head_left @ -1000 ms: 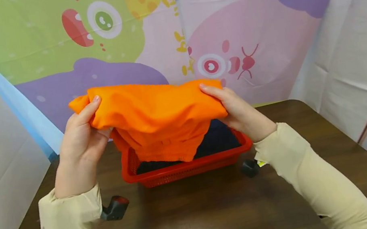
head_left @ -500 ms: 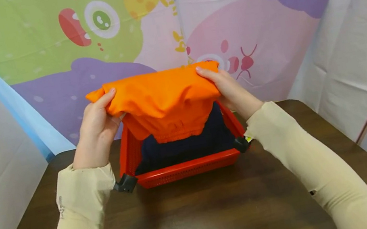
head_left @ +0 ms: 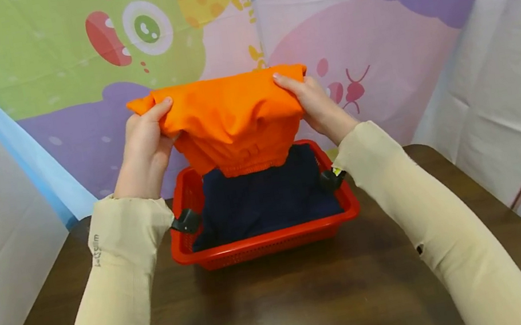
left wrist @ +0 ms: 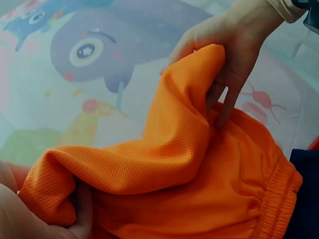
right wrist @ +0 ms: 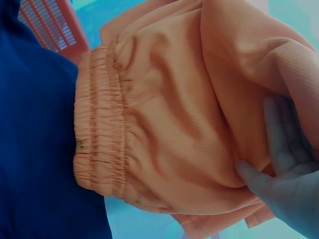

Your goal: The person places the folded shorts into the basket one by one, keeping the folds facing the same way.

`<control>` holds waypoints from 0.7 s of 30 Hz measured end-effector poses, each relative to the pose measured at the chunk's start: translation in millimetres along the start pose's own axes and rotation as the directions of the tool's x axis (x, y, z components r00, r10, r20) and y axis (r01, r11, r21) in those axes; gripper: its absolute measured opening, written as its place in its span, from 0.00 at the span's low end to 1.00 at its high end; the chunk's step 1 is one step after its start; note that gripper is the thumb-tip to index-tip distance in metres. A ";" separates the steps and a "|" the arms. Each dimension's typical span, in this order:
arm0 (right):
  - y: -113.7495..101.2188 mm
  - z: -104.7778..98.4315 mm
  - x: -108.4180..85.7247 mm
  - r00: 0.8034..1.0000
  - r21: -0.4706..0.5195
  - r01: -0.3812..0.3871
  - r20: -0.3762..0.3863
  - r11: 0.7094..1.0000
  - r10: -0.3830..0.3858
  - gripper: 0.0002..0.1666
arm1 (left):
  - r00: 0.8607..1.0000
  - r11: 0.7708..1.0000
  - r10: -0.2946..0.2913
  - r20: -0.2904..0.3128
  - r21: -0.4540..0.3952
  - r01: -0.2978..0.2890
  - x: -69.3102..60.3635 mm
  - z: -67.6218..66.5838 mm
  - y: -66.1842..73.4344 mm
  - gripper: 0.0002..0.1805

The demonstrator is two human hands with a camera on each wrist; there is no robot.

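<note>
Orange shorts (head_left: pixel 233 110) with a gathered elastic waistband (right wrist: pixel 99 119) hang folded between my two hands, above a red basket (head_left: pixel 274 238). My left hand (head_left: pixel 145 148) grips their left end, thumb on top; in the left wrist view this hand (left wrist: pixel 25 214) is partly cut off at the lower left. At the right end my right hand (head_left: pixel 320 110) pinches the cloth between thumb and fingers; the right wrist view shows its fingers (right wrist: pixel 279 134) partly under a fold. The waistband hangs lowest, just over dark navy cloth (head_left: pixel 267 202) that lies in the basket.
The basket stands on a dark wooden table (head_left: pixel 285 303) near its far edge. Behind it hangs a cartoon-printed sheet (head_left: pixel 55 65), and white sheeting (head_left: pixel 498 85) closes off the right side. A small black device (head_left: pixel 187 220) sits at each wrist.
Both hands have raised the orange shorts and moved them away from me, and the left hand has also come rightward. More of the navy cloth in the basket now shows.
</note>
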State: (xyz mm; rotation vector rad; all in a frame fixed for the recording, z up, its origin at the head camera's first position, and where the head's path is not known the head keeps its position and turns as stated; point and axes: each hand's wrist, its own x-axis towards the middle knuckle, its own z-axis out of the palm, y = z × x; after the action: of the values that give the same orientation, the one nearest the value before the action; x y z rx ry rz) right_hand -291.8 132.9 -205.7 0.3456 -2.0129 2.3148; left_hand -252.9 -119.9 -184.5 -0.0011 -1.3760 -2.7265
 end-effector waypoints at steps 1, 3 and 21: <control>0.6 -0.5 1.6 1.000 0.006 0.006 -0.005 1.000 -0.006 0.23 | 1.000 1.000 -0.005 0.000 0.002 0.005 2.8 0.3 -0.4 0.20; 2.6 -1.8 5.2 1.000 0.002 0.015 -0.024 1.000 -0.015 0.23 | 1.000 1.000 -0.008 -0.001 0.009 0.008 8.5 -0.1 -2.3 0.19; 36.7 -10.1 4.6 0.996 -0.134 -0.055 -0.070 0.989 0.046 0.26 | 0.995 0.979 -0.094 -0.044 0.179 0.101 22.7 -34.5 -36.1 0.16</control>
State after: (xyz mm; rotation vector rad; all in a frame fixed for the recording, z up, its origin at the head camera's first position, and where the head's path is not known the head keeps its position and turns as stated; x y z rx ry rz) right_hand -304.5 136.9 -241.7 0.2091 -2.1565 2.1700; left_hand -277.0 -128.0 -233.1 0.1301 -1.6503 -2.6517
